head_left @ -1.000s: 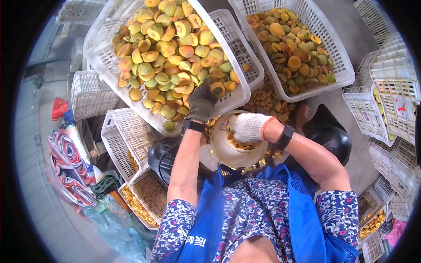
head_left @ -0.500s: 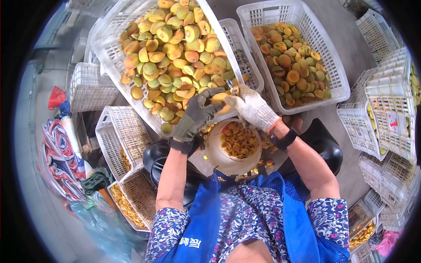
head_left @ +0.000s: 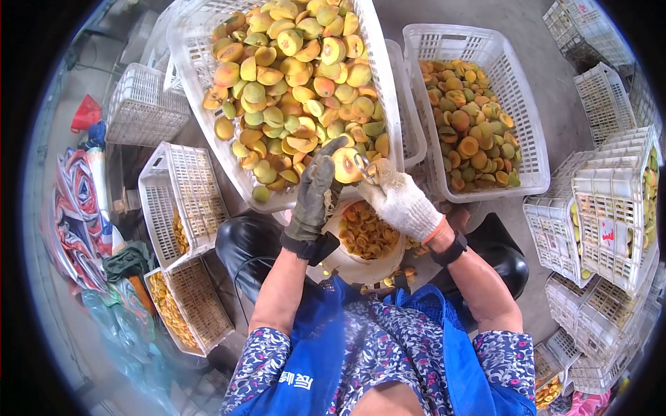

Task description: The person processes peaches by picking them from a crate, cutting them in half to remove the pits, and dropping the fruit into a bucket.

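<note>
My left hand (head_left: 317,192), in a dark grey-green glove, holds a halved yellow fruit (head_left: 347,165) with its cut face up. My right hand (head_left: 404,201), in a white knit glove with an orange cuff, grips a small metal tool (head_left: 363,166) whose curved end is at the fruit's right edge. Both hands are over the near edge of a large white crate (head_left: 389,90) heaped with fruit halves (head_left: 291,90). Below them is a round white bucket (head_left: 347,267) with thin orange-yellow fruit pieces (head_left: 368,236) inside, partly hidden by the hands.
A second white crate (head_left: 534,125) of fruit halves stands at the right. Crates are stacked at the far right (head_left: 607,208). More crates (head_left: 198,187) stand at the left, near striped cloth (head_left: 80,215) and a red object (head_left: 85,113). Fruit pieces lie around the bucket.
The view has shifted, moving the crates in the frame. My left hand has turned more upright, and the fruit half now shows its cut face, with the tool at its edge.
</note>
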The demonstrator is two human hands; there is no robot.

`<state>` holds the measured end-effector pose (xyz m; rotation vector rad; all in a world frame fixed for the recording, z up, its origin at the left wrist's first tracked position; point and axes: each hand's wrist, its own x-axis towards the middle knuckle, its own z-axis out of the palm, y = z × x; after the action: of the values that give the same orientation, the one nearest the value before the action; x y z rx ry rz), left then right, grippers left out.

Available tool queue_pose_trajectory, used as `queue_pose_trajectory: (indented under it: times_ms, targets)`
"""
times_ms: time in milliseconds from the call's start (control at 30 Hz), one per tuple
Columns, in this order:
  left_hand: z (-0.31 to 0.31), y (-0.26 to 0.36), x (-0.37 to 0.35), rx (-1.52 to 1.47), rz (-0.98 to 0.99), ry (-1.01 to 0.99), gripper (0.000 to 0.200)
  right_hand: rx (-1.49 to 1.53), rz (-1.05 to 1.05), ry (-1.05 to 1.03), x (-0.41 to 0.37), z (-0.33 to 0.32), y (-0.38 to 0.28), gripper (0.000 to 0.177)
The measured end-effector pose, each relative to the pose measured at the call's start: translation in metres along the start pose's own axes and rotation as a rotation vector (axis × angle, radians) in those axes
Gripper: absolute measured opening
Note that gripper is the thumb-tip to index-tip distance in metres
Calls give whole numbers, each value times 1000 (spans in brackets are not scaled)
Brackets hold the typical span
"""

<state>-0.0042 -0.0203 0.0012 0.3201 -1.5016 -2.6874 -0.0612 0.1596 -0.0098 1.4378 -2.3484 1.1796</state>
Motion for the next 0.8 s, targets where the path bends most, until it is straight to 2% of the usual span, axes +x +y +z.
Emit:
queue_pose_trajectory:
  times_ms: [67, 100, 167, 200, 267, 400, 467, 600, 667, 700, 767, 800]
  targets:
    - [2, -4, 0, 24, 11, 35, 59, -301, -120, -164, 0, -6, -5, 20]
    - [2, -6, 1, 113, 37, 37, 58, -301, -115, -168, -1, -5, -5, 20]
    - [4, -10, 2, 200, 62, 37, 56, -301, -130, -106, 0, -1, -4, 9]
    - [7, -11, 2, 261, 102, 61, 53, -303, -129, -109, -2, 0, -5, 9]
    - [13, -17, 2, 320, 140, 87, 51, -310, -38, -255, -7, 5, -7, 17]
    - [26, -35, 5, 276, 252, 204, 44, -248, 10, -256, -11, 16, -6, 15]
    - [31, -34, 4, 473, 400, 223, 43, -240, -19, -290, -11, 16, -5, 13]
    - [26, -45, 4, 410, 367, 258, 43, -132, -12, -311, -14, 18, -3, 12]
    - [36, -39, 0, 629, 439, 340, 45, -108, -33, -409, -16, 18, 0, 16]
    - [30, -39, 3, 629, 434, 339, 45, -106, -30, -410, -14, 16, 0, 16]
    - [9, -38, 12, 333, 24, 160, 49, 264, 191, -328, -11, 12, -2, 12]
    - [7, -35, 12, 334, 20, 162, 49, 268, 194, -329, -14, 14, 0, 12]
